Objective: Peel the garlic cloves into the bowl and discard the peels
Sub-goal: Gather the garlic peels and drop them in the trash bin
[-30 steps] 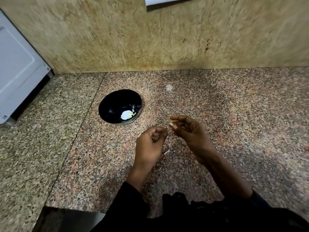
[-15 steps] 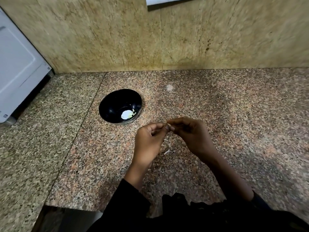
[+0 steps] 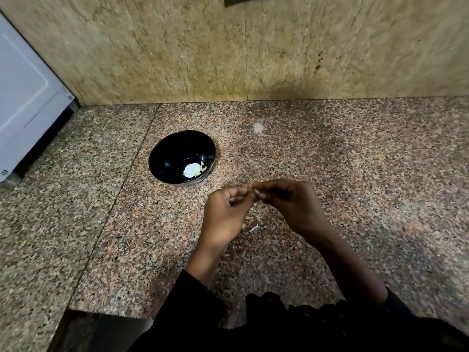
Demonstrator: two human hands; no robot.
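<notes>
We see the garlic clove [image 3: 256, 194] only as a tiny pale bit where the two hands meet; it is held up over the counter [image 3: 355, 174], a little to the right of the bowl [image 3: 162, 158] and nearer to the person; most of it is hidden by fingers, so we cannot tell how much skin is on it. The left hand [image 3: 225, 214] has its fingers curled in, and its thumb and first finger pinch at the clove; the right hand [image 3: 291, 201] comes in from the other side with its fingers bent too, and its fingertips [image 3: 258, 193] touch the same small spot; both hands are closed on the clove, tip to tip.

Just under the hands, on the counter, lie a few small white peels [image 3: 254, 227]; they are thin and light, and one sits right below the gap between the wrists.

The bowl is black and round; it sits flat on the counter to the left of the hands, close but not touching them; inside it, at the bottom on the right side, we see some pale peeled garlic [image 3: 194, 170].

The counter is speckled stone in pink, grey and black; a thin line runs down it left of the bowl. Behind it stands a tan stone wall [image 3: 177, 47]. At the far left is a white box [image 3: 22, 97] with a dark bottom edge. The person wears black sleeves [image 3: 193, 306].
</notes>
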